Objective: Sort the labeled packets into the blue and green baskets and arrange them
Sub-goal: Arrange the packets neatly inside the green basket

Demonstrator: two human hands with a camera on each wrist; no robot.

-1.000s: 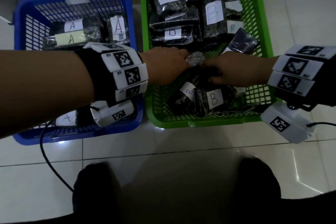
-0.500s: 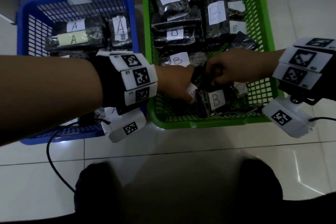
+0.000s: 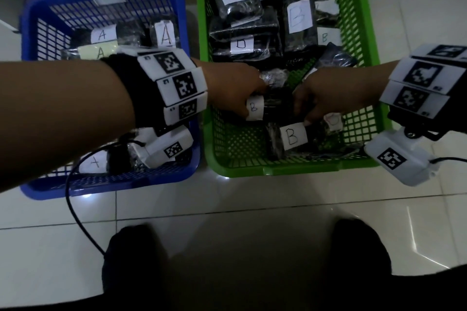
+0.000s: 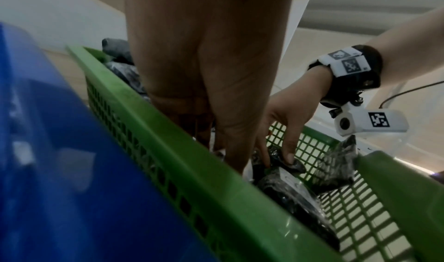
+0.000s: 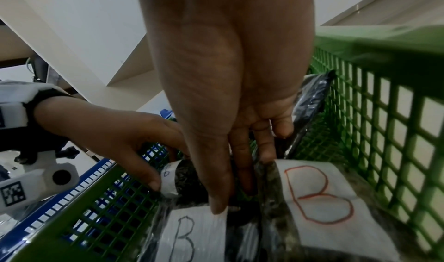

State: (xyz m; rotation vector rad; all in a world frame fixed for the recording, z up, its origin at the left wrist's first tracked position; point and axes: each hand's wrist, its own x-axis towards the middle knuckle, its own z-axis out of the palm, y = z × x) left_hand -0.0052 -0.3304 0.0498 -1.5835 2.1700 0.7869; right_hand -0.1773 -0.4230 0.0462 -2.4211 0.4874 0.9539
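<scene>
B-labelled packet, mid green basket: left hand and right hand grip its ends, fingers curled, apparently. Arranging step; next, seat it beside neighbouring packets.

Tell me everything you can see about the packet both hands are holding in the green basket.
The packet is a dark bundle in shiny, crinkled clear plastic. A white paper label with a handwritten B wraps its left end. It lies crosswise above the middle of the green basket, just behind another B packet. The left hand grips the labelled end, thumb under the label. The right hand holds the other end, fingers reaching down around it. What is inside is too dark to tell.
</scene>
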